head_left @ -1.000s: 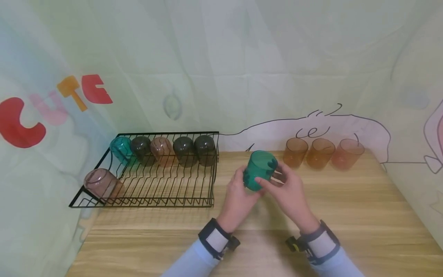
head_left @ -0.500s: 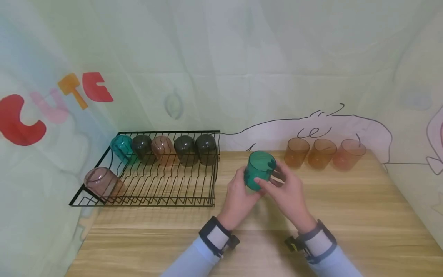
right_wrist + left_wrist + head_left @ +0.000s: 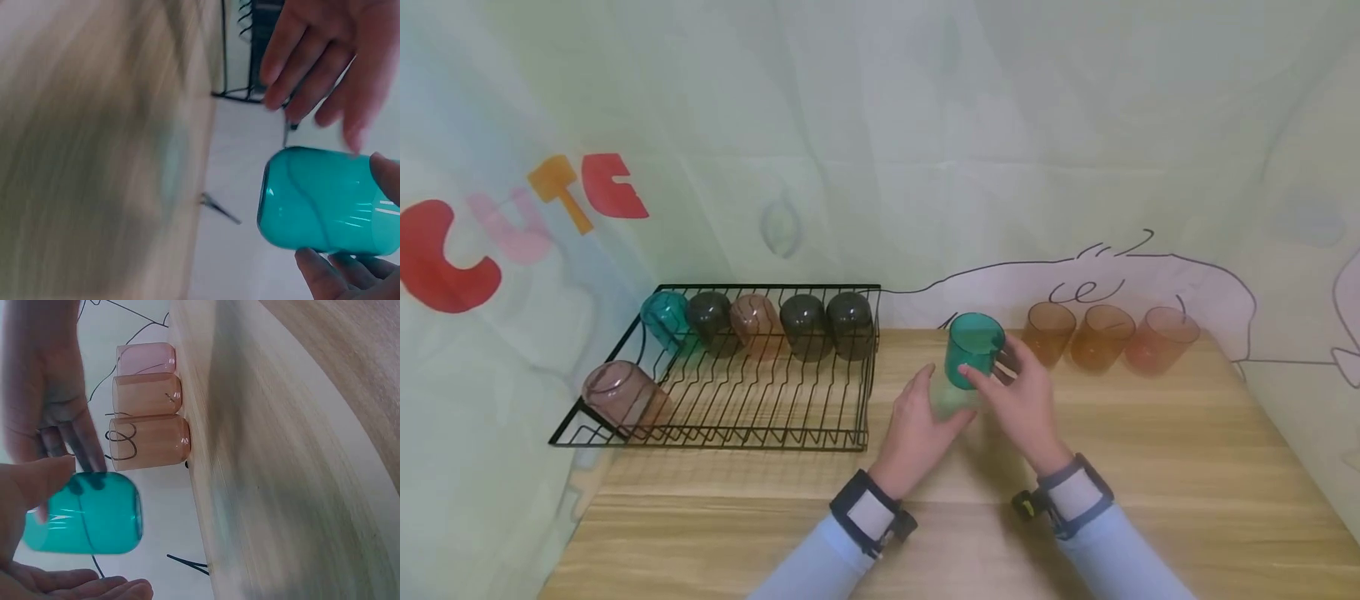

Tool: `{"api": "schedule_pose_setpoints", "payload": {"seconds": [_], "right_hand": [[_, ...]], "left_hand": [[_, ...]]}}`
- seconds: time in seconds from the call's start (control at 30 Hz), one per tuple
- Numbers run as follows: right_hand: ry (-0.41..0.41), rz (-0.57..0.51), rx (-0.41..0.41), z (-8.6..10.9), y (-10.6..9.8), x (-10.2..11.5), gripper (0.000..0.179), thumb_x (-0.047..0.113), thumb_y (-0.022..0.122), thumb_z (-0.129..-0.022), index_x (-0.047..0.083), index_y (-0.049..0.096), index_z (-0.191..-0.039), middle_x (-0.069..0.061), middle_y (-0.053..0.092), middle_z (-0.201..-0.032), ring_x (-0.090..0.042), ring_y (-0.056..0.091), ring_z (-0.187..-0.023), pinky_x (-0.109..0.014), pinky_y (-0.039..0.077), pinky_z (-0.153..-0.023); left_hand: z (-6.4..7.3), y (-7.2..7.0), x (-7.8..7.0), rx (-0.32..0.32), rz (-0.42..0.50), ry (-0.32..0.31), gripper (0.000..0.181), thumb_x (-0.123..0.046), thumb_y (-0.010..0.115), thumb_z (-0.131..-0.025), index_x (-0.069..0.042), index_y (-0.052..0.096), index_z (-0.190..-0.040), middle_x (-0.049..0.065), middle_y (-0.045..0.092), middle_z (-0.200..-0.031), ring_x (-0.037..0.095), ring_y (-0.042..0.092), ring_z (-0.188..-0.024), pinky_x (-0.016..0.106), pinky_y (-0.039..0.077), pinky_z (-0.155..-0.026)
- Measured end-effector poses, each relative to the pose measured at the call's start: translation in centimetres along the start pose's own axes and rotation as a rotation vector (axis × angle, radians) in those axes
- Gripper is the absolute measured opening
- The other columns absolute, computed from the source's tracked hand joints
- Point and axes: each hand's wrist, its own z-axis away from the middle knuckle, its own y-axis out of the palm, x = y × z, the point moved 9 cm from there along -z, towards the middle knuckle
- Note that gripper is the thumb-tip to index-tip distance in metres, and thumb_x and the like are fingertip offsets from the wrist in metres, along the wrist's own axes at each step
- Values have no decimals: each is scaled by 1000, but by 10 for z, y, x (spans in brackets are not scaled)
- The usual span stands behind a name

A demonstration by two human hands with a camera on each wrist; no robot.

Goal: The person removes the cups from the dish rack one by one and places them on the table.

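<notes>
The teal cup [image 3: 973,360] has been lifted up and away from the person, toward the row of orange cups [image 3: 1097,337]. The right hand [image 3: 1018,396] now holds it alone, thumb and fingers around its side. The left hand [image 3: 921,421] has let go and hovers just below it, fingers relaxed.

teal cup [image 3: 973,361] | black rack [image 3: 730,417] | orange cups [image 3: 1101,336]

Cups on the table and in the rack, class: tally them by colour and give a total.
Teal: 2, one held by the right hand, one in the rack
Dark grey: 3
Pink-brown: 2
Orange: 2
Reddish-pink: 1
Total: 10
</notes>
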Motion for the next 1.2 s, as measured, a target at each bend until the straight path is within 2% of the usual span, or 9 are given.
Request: {"api": "schedule_pose_setpoints", "payload": {"seconds": [0.23,0.47,0.63,0.93,1.2], "right_hand": [[45,60,-79,-25,-3,-37,74,34,80,-73,6,46,-133,-16,54,-133,-34,55,-119,-46,50,-95],[115,115,-82,-35,3,-59,80,31,77,-76,5,37,-140,-20,47,-139,-36,50,-124,-49,45,-100],[124,177,-103,-40,6,-66,79,31,75,-78,6,35,-140,-20,47,-139,-35,50,-124,-48,44,-102],[149,256,-115,-46,8,-68,78,31,70,-83,5,29,-144,-19,42,-143,-36,43,-130,-52,37,-106],[215,283,-68,-47,11,-84,86,39,65,-86,5,17,-148,-20,30,-150,-37,35,-135,-53,33,-109]], "left_hand": [[-2,2,6,9,-19,-12,89,-64,60,-77,-10,34,-143,15,39,-146,30,40,-133,47,38,-107],[2,2,11,14,-24,-17,85,-57,65,-79,-9,35,-143,16,40,-145,31,41,-132,48,39,-106],[3,1,10,15,-27,-8,82,-51,67,-80,-9,35,-142,16,40,-145,31,42,-132,48,39,-106],[2,0,3,5,-21,-1,80,-53,65,-80,-12,36,-142,12,42,-145,27,42,-132,44,40,-106],[6,-4,-3,-5,2,19,78,-52,66,-80,-13,38,-141,10,43,-144,26,43,-131,45,40,-106]]}}
